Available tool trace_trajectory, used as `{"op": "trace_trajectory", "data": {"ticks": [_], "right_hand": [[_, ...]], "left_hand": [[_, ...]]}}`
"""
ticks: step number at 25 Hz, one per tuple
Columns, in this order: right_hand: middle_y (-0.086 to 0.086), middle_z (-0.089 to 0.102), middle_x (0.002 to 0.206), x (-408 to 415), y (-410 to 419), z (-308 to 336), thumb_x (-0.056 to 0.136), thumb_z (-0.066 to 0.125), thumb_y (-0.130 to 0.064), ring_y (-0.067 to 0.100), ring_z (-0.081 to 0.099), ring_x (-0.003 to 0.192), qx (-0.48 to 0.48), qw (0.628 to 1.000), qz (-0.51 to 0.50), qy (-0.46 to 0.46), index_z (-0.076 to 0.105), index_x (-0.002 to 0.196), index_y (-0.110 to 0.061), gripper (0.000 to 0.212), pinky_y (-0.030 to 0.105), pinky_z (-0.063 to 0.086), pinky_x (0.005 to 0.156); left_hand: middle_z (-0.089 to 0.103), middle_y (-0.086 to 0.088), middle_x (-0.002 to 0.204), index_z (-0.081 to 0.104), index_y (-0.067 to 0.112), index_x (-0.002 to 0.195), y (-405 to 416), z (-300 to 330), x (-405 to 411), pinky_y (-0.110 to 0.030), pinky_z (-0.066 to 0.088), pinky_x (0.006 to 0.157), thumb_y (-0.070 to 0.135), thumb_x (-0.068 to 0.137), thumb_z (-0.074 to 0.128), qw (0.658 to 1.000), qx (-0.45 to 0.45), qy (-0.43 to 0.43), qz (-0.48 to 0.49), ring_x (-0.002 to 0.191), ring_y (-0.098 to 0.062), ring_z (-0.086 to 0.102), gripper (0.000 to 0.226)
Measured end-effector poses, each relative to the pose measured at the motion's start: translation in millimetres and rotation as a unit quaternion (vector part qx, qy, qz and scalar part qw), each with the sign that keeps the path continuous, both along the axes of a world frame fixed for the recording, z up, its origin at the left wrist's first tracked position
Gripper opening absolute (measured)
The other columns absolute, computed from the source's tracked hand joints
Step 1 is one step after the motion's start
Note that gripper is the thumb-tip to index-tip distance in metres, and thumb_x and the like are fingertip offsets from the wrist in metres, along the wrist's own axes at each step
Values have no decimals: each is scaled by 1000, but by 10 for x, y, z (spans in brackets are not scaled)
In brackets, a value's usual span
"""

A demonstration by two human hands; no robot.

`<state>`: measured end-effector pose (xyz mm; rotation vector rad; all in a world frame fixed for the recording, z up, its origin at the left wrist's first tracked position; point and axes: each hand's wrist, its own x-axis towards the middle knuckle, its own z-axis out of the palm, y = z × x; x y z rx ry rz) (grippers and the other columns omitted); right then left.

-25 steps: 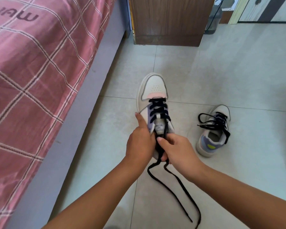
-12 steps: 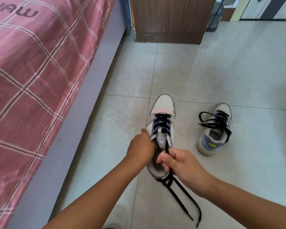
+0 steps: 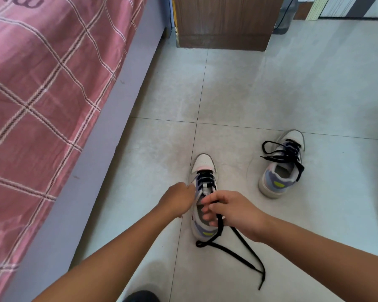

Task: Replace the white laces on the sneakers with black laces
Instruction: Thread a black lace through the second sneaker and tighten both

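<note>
On the tiled floor [image 3: 249, 94] beside the bed [image 3: 42, 94] stands the near sneaker [image 3: 202, 168], toe pointing away. The left hand [image 3: 177, 201] grips its side by the collar; the right hand [image 3: 229, 209] pinches its black lace [image 3: 238, 256], whose ends trail on the tiles. The other sneaker [image 3: 279, 171], black-laced, sits well apart to the right.

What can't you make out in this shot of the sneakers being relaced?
All head view:
- Near sneaker: upper eyelets, hidden by the right hand gripping the black lace.
- Left hand: fingertips, hidden behind its own knuckles.
- Dark object: cut off by the bottom edge.
- Far sneaker: tongue label, too small.
</note>
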<state>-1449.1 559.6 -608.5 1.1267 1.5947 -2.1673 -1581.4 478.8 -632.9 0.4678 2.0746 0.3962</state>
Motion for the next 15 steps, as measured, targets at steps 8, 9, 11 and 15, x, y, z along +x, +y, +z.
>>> {"op": "trace_trajectory", "data": {"ticks": [8, 9, 11, 15], "right_hand": [[8, 65, 81, 221, -230, 45, 91, 55, -10, 18, 67, 72, 211, 977, 3, 16, 47, 104, -21, 18, 32, 54, 69], [13, 63, 83, 216, -206, 31, 93, 54, -13, 24, 67, 75, 98, 993, -67, -13, 47, 106, -15, 15, 37, 55, 69], [19, 63, 90, 199, -146, -46, 99, 46, -19, 29, 66, 79, -132, 980, -138, -60, 51, 108, -2, 20, 36, 57, 67], [12, 69, 86, 109, -6, -287, 101, 39, -20, 19, 67, 71, -248, 954, -158, -60, 62, 100, -1, 30, 29, 56, 64]], "left_hand": [[69, -11, 77, 68, 2, 88, -100, 167, 194, -30, 57, 66, 29, 95, 53, 956, 95, -248, 122, 71, -20, 68, 32], [69, -10, 76, 68, 4, 87, -123, 159, 213, -29, 57, 66, 30, 97, 50, 958, 113, -222, 141, 68, -18, 67, 33], [69, -8, 77, 67, 7, 84, -178, 159, 271, -31, 56, 70, 29, 98, 47, 964, 140, -167, 152, 67, -17, 66, 33], [68, -15, 72, 65, -1, 86, -289, 266, 467, -41, 58, 74, 25, 101, 41, 925, 102, -315, 186, 66, -27, 67, 38]]}}
